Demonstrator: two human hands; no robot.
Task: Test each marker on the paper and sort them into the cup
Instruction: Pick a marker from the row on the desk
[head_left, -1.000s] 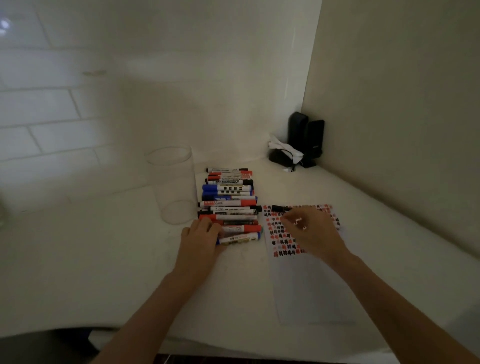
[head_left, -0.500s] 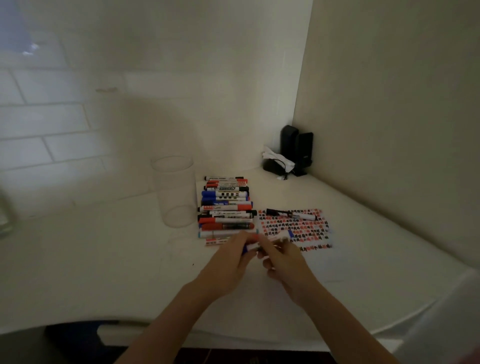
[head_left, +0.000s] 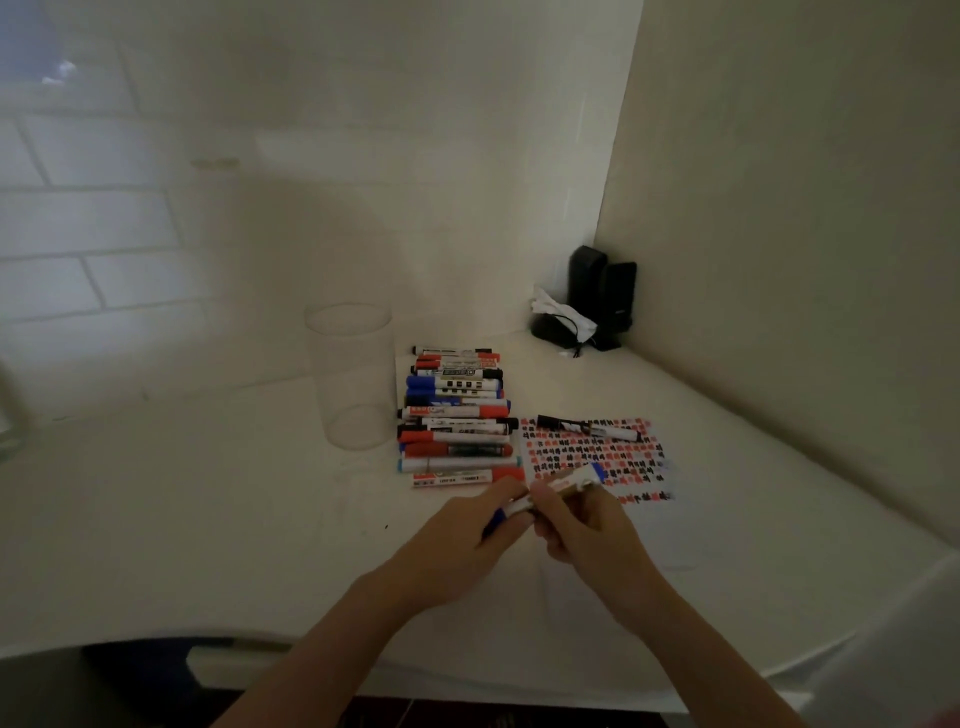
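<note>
while both hands meet over the desk, the left hand curls its fingers round the blue-capped end of a blue marker, and the right hand pinches the white barrel. judged light, rigid and smooth, the marker is best held mid-barrel while the cap is pulled straight off. beyond lies the test paper with red and black marks and a black marker on it; to its left, the marker row; beside that, the clear cup, with no marker visible inside.
</note>
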